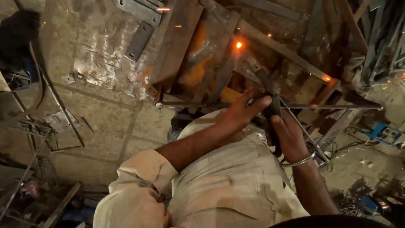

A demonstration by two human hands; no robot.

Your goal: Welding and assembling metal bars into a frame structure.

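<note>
Floor [105,122]: stone slabs, littered with thin rods and metal scraps at far left.
Plate [97,55]: a dented shiny sheet lies flat on the floor, upper left, with a grey flat bar [138,41] on its right edge.
Frame [236,63]: rusty bars and angle iron, top centre to right, standing just beyond both hands.
Spark [239,44]: a bright orange glow on the frame, above the hands.
Left hand [242,112]: reaches in from a rolled cream sleeve; fingers stretched out and close together, fingertips touching the holder.
Holder [273,114]: a dark welding handle, centre right, between the two hands, its tip pointing up at the spark.
Right hand [289,137]: fingers curled round the holder's lower part; a metal bangle [298,161] sits on the wrist.
</note>
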